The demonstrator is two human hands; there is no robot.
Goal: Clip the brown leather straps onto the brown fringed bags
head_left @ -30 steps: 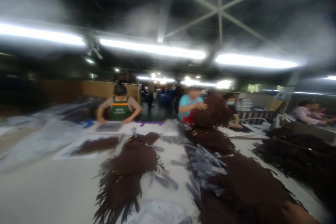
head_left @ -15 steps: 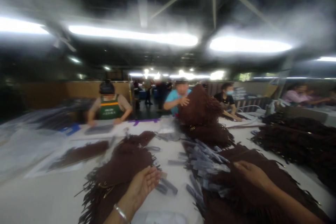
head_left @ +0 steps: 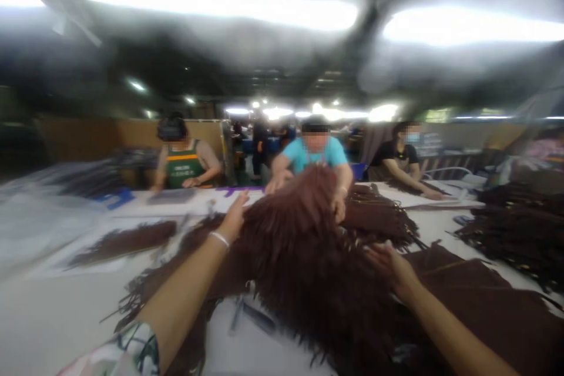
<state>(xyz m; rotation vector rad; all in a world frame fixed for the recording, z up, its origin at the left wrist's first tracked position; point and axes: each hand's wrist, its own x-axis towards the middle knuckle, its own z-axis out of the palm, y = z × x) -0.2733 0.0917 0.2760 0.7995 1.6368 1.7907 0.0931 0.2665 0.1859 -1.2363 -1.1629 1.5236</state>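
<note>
A large bundle of dark brown fringed leather-like pieces (head_left: 304, 235) slopes across the middle, its fringe hanging toward me and blurred. My left hand (head_left: 235, 217), with a white bracelet at the wrist, presses against the bundle's left side; its fingers are partly hidden behind it. At the right edge, my right hand (head_left: 392, 264) has its fingers curled on the bundle. Across the table, a co-worker in a turquoise shirt (head_left: 293, 150) leans over the same bundle, one hand (head_left: 338, 205) on its far right side. More brown pieces (head_left: 476, 299) lie flat beside my right forearm.
Grey strips (head_left: 259, 320) lie on the white table (head_left: 66, 317). A single brown fringed piece (head_left: 132, 241) rests at left, near clear plastic sheeting (head_left: 44, 235). Dark fringed piles (head_left: 520, 223) stand at right. Two other people work at the far side, in a green apron (head_left: 183, 165) and a black shirt (head_left: 388, 155).
The bundle has come down from the co-worker's raised hold toward me, covering most grey strips. My left hand has reached forward to its side; my right hand has closed in on its edge.
</note>
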